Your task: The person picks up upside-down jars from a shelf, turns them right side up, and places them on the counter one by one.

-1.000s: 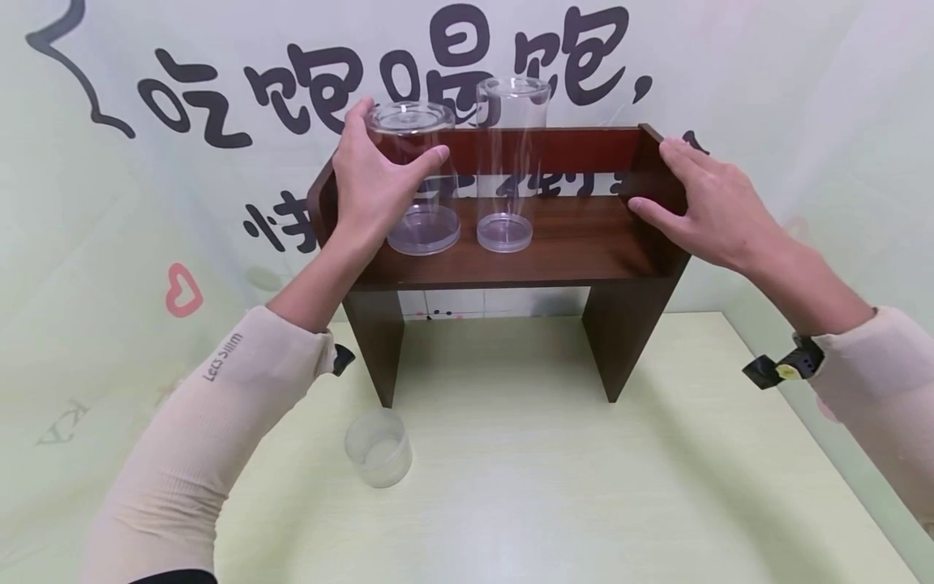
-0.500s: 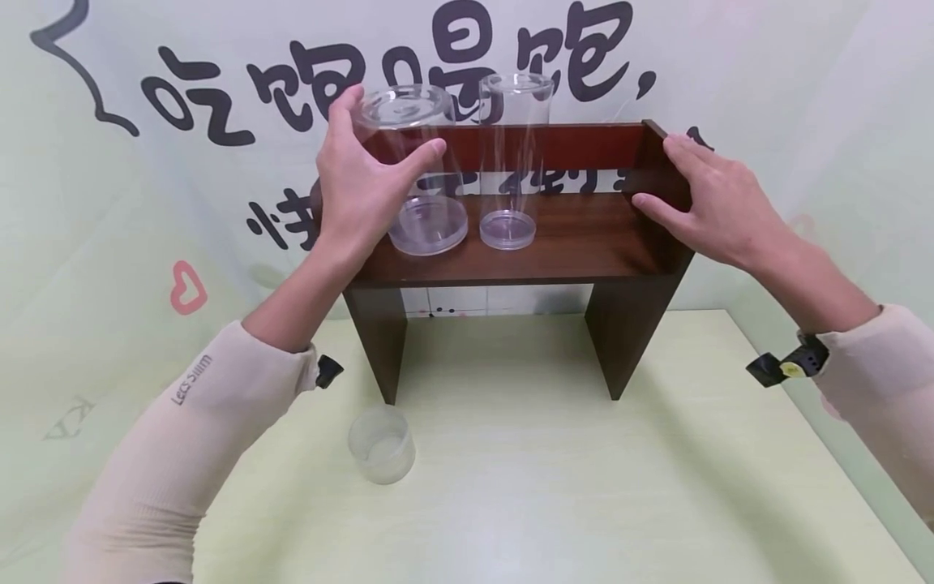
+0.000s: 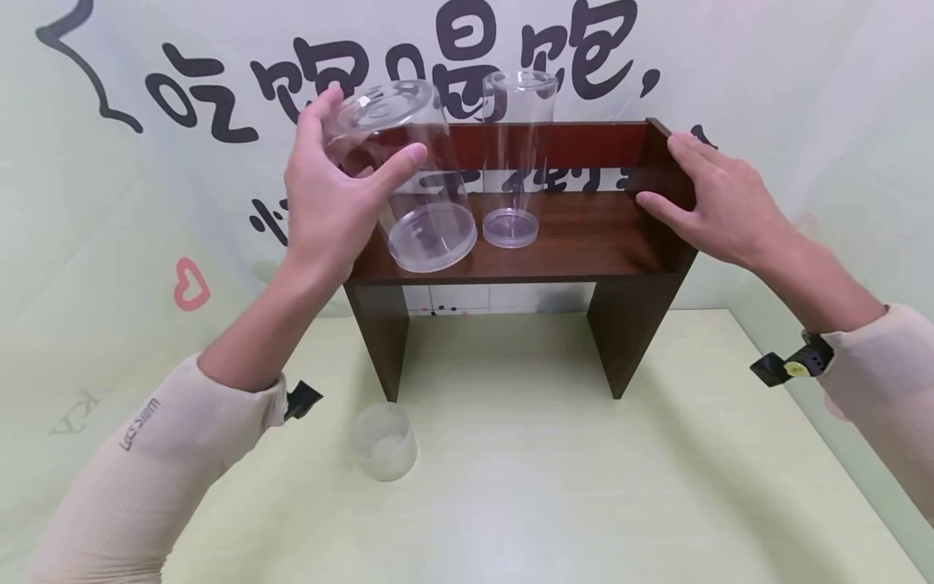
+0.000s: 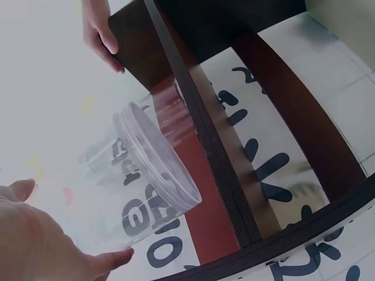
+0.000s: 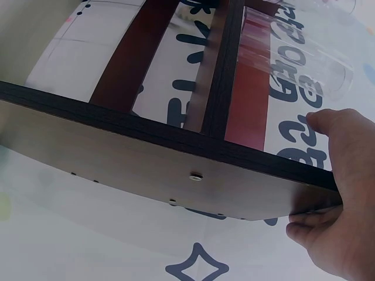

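Note:
My left hand (image 3: 328,199) grips a wide clear jar (image 3: 432,235) around its upper part, thumb in front. The jar leans, its top toward the left, above the front left of a dark brown wooden shelf (image 3: 584,243). In the left wrist view its ridged lower rim (image 4: 158,158) stands apart from the shelf board. Beside it a taller, narrower clear jar (image 3: 511,229) stands upright on the shelf. My right hand (image 3: 730,203) holds the shelf's right side panel, thumb inside; in the right wrist view the other fingers (image 5: 310,228) wrap the panel's outer face.
A small clear cup (image 3: 384,442) stands on the pale table (image 3: 554,487), in front of the shelf's left leg. Behind the shelf hangs a white sheet (image 3: 204,32) with large dark lettering. A red-brown rail (image 3: 594,146) runs along the shelf's back.
My left hand has drawn the wide jar from upright to a lean, its top moving left and its base toward the shelf's front edge. My right hand keeps its hold on the panel.

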`<state>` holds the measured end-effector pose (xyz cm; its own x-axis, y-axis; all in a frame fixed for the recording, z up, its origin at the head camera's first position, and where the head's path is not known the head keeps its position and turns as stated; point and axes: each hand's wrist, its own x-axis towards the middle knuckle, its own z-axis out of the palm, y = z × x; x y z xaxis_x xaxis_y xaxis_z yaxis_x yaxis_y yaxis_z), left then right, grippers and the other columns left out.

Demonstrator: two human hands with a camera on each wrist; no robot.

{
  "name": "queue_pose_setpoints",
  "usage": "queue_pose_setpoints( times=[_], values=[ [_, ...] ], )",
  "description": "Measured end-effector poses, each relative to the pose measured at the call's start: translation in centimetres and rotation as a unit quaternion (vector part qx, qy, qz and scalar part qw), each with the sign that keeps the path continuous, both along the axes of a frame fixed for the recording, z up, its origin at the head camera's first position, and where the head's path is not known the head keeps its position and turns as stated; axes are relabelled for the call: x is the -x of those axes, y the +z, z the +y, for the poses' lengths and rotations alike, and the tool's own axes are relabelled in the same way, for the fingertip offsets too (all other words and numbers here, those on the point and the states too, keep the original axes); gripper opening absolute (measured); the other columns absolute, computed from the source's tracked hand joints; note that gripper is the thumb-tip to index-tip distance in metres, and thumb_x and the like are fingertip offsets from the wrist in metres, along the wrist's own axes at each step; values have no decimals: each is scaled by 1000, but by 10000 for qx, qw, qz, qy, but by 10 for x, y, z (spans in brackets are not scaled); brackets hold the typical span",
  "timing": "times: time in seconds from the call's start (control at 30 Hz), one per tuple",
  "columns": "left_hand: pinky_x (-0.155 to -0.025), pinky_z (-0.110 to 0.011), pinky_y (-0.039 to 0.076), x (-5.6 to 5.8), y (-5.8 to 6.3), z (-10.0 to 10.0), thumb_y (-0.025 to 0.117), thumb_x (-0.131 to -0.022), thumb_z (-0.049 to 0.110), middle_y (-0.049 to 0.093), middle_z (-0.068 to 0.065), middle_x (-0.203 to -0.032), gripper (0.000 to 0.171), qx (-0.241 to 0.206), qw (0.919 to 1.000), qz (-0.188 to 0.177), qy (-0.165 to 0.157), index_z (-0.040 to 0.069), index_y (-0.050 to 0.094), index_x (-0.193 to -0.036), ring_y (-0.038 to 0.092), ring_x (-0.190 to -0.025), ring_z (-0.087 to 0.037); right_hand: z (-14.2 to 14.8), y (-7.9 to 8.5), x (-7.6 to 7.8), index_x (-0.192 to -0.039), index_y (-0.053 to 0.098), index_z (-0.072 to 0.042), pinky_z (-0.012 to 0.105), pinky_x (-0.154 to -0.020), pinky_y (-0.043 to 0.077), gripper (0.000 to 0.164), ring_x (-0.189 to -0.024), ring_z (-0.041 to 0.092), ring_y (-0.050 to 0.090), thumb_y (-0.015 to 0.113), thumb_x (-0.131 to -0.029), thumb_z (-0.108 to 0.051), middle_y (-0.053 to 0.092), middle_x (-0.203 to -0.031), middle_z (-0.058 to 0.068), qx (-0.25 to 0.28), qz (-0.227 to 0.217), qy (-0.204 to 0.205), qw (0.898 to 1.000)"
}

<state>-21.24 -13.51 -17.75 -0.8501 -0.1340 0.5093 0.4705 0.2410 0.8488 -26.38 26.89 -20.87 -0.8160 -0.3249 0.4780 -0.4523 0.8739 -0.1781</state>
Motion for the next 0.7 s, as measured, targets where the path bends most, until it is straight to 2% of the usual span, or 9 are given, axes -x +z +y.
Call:
queue_pose_setpoints(
  times=[0.13, 0.27, 0.47, 0.6, 0.7],
  values=[
    [-116, -33, 47, -10, -5, -3, 87, -85, 32, 47, -4, -159, 94, -89, 10000, -13, -25, 17, 36, -162, 53, -140, -15, 0, 0, 0, -164, 33, 1, 63, -125, 29, 77, -151, 51, 35, 60, -106, -42, 36, -167, 25, -10, 19, 19, 10000],
    [-115, -35, 48, -18, -12, -3, 87, -83, 26, 53, -6, -152, 89, -650, 9976, 17, -237, 14, 43, -159, 57, -136, -19, 0, 0, -1, -164, 32, 1, 64, -124, 30, 76, -150, 53, 37, 59, -106, -42, 36, -167, 25, -19, 15, 13, 10000],
    [-112, -35, 52, -31, -24, -5, 85, -83, 15, 56, -12, -146, 82, -1546, 9851, -3, -750, 10, 46, -155, 58, -135, -25, 0, -1, -2, -164, 32, 1, 63, -125, 30, 76, -150, 53, 37, 59, -107, -42, 36, -167, 25, -4, 32, -22, 10000],
    [-108, -37, 56, -40, -34, -9, 82, -86, 14, 51, -16, -147, 82, -1830, 9774, -46, -1054, 7, 43, -157, 55, -137, -28, 0, -2, -2, -164, 32, 1, 63, -125, 29, 77, -150, 52, 36, 58, -107, -43, 36, -167, 26, 31, 20, -44, 10000],
    [-106, -37, 56, -46, -44, -10, 80, -88, 13, 50, -18, -147, 80, -1865, 9758, -51, -1143, 5, 41, -157, 55, -138, -30, 1, -2, -2, -164, 33, 2, 63, -126, 28, 76, -151, 51, 36, 58, -107, -42, 36, -166, 27, 79, 2, -58, 10000]
  ],
)
